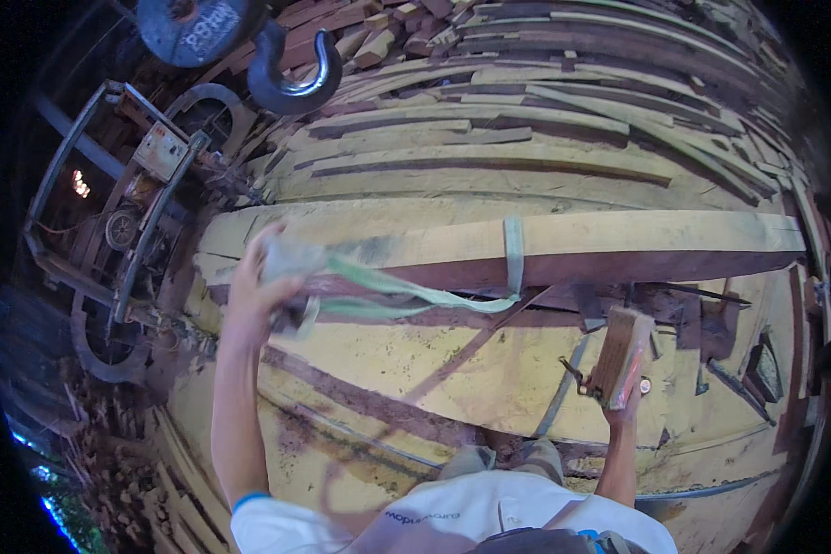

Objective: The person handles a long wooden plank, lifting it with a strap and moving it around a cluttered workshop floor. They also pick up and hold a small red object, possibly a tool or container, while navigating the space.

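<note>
A long squared timber beam lies crosswise in front of me. A pale green webbing sling is wrapped around it, and its slack runs left to my left hand. That hand is closed around the sling's end, above the beam's left part; motion smears the fingers and the grey bundle in them. My right hand, low on the right and nearer to me than the beam, grips a wooden block held tilted up. A small dark metal piece shows beside the block; whether it is attached, I cannot tell.
A big steel crane hook hangs at the upper left below its blue pulley block. A wheeled metal-framed machine stands on the left. Stacked boards fill the far side. Offcuts lie on the right.
</note>
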A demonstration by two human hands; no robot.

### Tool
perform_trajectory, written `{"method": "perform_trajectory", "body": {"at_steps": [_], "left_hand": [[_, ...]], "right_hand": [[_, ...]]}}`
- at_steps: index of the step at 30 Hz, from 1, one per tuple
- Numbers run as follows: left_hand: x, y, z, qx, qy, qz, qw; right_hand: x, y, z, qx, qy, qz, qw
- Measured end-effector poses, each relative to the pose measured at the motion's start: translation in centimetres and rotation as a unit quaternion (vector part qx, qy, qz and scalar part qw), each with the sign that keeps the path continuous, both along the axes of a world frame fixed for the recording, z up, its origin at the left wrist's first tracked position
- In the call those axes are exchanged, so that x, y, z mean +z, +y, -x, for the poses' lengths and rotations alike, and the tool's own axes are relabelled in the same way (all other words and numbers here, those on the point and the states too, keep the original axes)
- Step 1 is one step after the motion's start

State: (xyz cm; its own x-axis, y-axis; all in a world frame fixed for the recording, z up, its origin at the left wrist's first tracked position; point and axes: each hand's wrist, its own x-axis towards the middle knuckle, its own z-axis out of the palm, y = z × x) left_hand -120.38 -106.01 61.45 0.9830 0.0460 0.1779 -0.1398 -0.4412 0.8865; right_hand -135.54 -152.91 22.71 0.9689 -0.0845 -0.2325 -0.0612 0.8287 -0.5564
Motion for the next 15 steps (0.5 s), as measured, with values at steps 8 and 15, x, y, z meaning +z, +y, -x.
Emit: {"method": "perform_trajectory", "body": {"at_steps": [8,15], "left_hand": [[3.1,-4.5,-14.9,-0.113,-0.189,-0.429,0.876],[3.4,-3.6,-23.7,-0.084,-0.387,-0.571,0.719]], "right_hand": [[11.2,0.1,1.0,-0.146,-0.114,0.018,0.983],[12.1,1.1,6.6,-0.305,-0.009,0.117,0.945]]}}
